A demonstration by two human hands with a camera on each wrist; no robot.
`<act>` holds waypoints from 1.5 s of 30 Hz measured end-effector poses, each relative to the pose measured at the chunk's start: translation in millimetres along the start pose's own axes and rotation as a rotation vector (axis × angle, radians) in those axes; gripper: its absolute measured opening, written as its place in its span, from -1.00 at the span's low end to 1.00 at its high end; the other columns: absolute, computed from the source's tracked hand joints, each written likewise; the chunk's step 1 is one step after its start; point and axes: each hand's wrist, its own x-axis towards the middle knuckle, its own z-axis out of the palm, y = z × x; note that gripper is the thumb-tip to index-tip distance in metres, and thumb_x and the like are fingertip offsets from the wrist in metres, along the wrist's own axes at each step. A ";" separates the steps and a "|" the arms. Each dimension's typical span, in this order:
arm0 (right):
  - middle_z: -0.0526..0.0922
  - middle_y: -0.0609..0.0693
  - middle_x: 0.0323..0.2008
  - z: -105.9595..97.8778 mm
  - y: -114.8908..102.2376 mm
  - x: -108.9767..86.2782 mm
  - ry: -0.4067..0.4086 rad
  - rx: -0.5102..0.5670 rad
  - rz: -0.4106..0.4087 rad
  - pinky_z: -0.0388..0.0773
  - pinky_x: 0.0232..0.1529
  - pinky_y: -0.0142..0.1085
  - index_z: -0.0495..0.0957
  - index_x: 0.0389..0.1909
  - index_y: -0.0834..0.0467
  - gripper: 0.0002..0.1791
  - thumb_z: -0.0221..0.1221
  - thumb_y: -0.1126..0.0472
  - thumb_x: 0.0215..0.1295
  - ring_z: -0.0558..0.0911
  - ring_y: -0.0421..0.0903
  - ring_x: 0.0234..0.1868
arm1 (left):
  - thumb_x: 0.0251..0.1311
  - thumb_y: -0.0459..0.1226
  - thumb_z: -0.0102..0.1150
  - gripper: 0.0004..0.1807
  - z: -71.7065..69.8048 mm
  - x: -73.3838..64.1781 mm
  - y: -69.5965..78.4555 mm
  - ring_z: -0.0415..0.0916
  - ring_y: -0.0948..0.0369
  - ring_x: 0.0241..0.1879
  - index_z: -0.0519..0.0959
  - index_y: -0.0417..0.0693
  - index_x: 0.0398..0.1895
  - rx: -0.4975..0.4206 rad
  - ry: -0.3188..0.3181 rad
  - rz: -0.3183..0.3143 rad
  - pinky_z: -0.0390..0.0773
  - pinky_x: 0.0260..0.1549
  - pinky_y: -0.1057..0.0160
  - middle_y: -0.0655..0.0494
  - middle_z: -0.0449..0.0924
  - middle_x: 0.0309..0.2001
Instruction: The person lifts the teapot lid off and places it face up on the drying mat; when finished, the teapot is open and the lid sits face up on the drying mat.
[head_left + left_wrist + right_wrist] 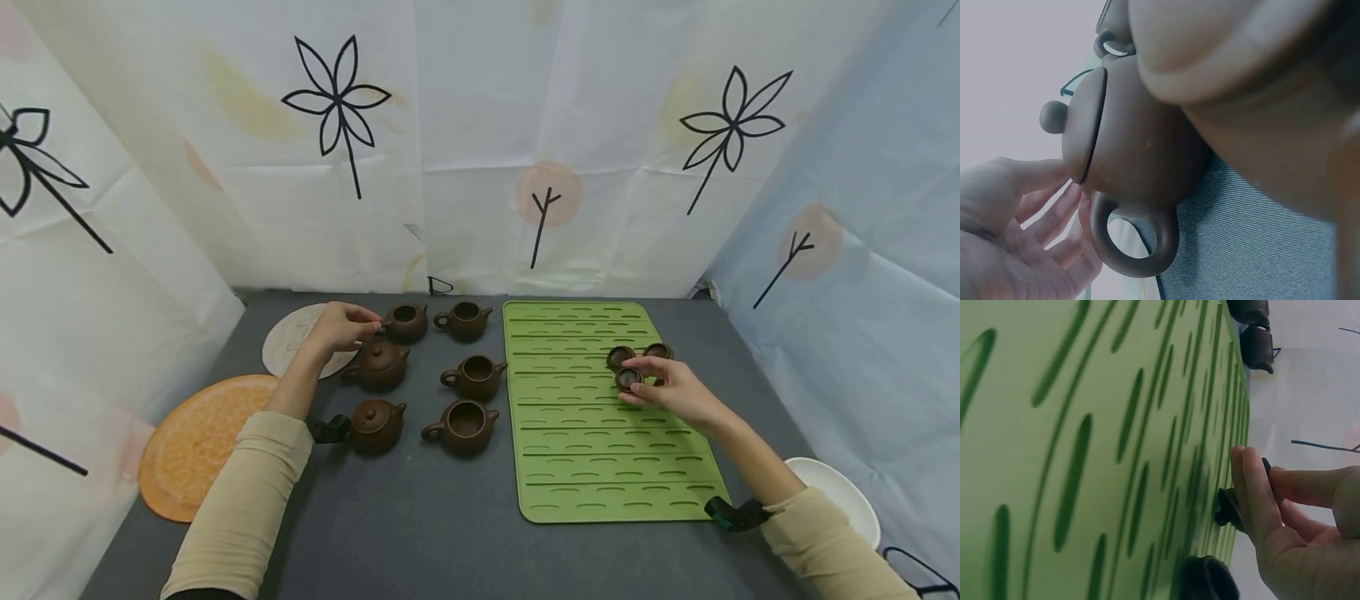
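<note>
My left hand [343,327] reaches to the back-left teapot [406,323], which is brown and lidless, its thumb and finger pinching at the handle. Just in front stands a lidded brown teapot [379,365]; it hides those fingertips in the left wrist view, where the left hand [1019,219] shows behind it. Over the green mat [585,467], my right hand [675,390] pinches a small round brown teapot lid [628,381] between thumb and fingers. Close by on the mat lie more lids, one [620,357] behind it and another [657,351] beyond the fingers.
Three more lidless teapots [465,427] form a column beside the mat's left edge. Another lidded teapot [377,427] sits near my left wrist. At far left are an orange round mat [195,450] and a pale round mat [288,337]. A white plate [843,500] lies by my right forearm.
</note>
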 end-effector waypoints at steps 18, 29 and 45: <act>0.34 0.59 0.37 5.9 16.5 4.1 0.049 -0.114 0.063 0.83 0.03 -0.25 0.20 0.61 0.45 -0.38 0.09 0.42 0.64 0.85 -0.11 -0.05 | 0.65 -0.16 0.13 -0.53 -3.1 -11.1 -0.8 0.69 -0.17 0.28 0.57 -0.26 0.43 -0.020 -0.029 0.020 0.72 0.26 -0.15 -0.36 0.62 0.37; 0.31 0.61 0.39 3.9 11.4 -0.6 0.054 -0.183 0.038 0.83 -0.05 -0.23 0.20 0.61 0.44 -0.36 0.13 0.36 0.64 0.86 0.03 -0.04 | 0.64 -0.19 0.13 -0.52 -4.6 -25.6 -8.0 0.61 -0.25 0.34 0.55 -0.32 0.43 -0.030 -0.015 0.074 0.70 0.29 -0.20 -0.40 0.57 0.40; 0.45 0.56 0.32 20.9 -35.8 8.3 0.093 -0.098 -0.101 0.84 0.04 -0.13 0.33 0.55 0.40 -0.41 0.20 0.29 0.62 0.88 -0.07 -0.07 | 0.56 -0.17 0.26 -0.61 -6.9 -50.0 -21.2 0.67 0.23 -0.18 0.72 -0.35 0.14 0.051 0.083 0.134 0.67 -0.26 0.35 -0.33 0.76 0.07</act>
